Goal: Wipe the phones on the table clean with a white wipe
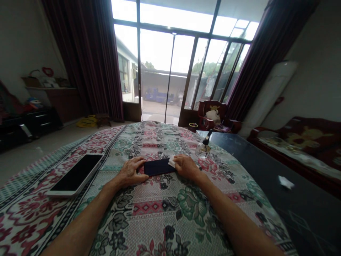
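Observation:
A dark phone (157, 168) lies flat on the patterned tablecloth (149, 208) in front of me. My left hand (131, 172) grips its left end, with the thumb at the near edge and the fingers at the far edge. In my right hand (184, 165) is a folded white tissue (172, 161), pressed on the right end of the phone's dark face. The fingertips of this hand are partly hidden by the hand itself. Beyond it and to the right stands a clear glass bottle (203, 150) with a dark top.
A larger white-framed tablet (77, 175) rests at the left of the table. To the right, a crumpled white tissue (286, 182) lies on a dark, lower surface (262, 167). A wooden chair (210, 110) and a wooden sofa (306, 138) stand farther off, near the large glass doors (157, 74).

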Demonstrator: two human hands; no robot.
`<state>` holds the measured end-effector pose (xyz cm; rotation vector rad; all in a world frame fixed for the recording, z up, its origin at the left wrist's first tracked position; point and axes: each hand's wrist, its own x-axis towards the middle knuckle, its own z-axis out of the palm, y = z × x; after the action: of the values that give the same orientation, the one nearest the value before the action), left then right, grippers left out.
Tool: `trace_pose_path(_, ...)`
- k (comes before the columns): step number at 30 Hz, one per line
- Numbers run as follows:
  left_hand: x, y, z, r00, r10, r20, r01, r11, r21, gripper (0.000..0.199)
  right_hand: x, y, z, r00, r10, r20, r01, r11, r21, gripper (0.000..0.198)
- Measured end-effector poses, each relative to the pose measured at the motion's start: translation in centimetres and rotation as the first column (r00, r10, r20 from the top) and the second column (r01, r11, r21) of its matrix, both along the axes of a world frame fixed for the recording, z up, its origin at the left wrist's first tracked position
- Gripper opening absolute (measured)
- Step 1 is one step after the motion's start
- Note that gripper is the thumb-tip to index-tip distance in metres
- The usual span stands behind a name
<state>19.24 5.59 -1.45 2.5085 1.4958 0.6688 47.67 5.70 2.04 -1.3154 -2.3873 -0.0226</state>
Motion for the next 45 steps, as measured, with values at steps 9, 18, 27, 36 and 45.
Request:
trace_pose_path(9,0.0,0.0,-0.1,1.0,-0.005,0.007,0.005,1.0,0.013,0.06,-6.2,-2.3,-0.9,0.975,0.224,-0.008,-0.224,0.975,0.012,0.023)
trace_pose_path(18,-0.1,0.2,-0.3,1.0,0.019,0.009,-0.019,1.0,-0.019,0.06,-8.1,-1.0,-1.0,0.951,0.309,0.029,-0.309,0.951,-0.016,0.03)
trace_pose_path(27,-0.7,0.5,0.1,0.99,-0.111,0.081,0.114,0.993,-0.034,0.057,-9.2,-0.5,-0.6,0.928,0.37,0.042,-0.369,0.929,-0.035,0.034)
trace_pose_path(36,-1.0,0.7,-1.0,0.999,-0.035,0.041,0.037,0.998,-0.051,0.066,-5.8,-3.1,-0.7,0.892,0.451,-0.008,-0.451,0.89,-0.061,0.05)
trace_pose_path(45,-1.0,0.1,0.4,0.999,-0.042,0.019,0.044,0.989,-0.139,0.067,-5.1,-3.8,-1.0,0.902,0.425,-0.07,-0.43,0.899,-0.08,0.048)
